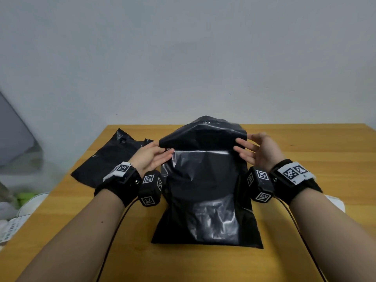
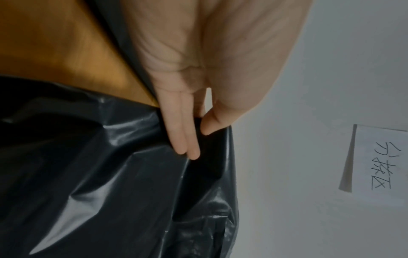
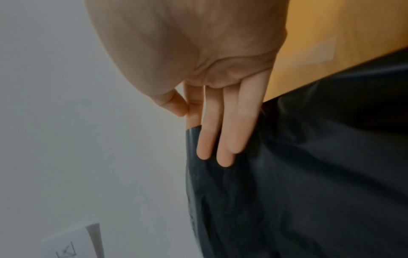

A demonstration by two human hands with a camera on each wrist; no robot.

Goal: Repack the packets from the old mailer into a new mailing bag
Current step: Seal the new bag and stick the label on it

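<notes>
Centrally, new bag: a filled black mailing bag (image 1: pixel 205 192) lies on our wooden table (image 1: pixel 305 143), its top flap raised.
Left hand: our left hand (image 1: pixel 149 157) pinches the flap's left corner between thumb and fingers.
Right hand: our right hand (image 1: pixel 257 152) rests straight fingers (image 3: pixel 227 139) against the flap's right edge.
Old mailer: the empty black mailer (image 1: pixel 110 157) lies flat at left.

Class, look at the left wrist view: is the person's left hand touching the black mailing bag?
Touching. The left wrist view shows the left hand pinching the black mailing bag edge between thumb and fingers.
</notes>
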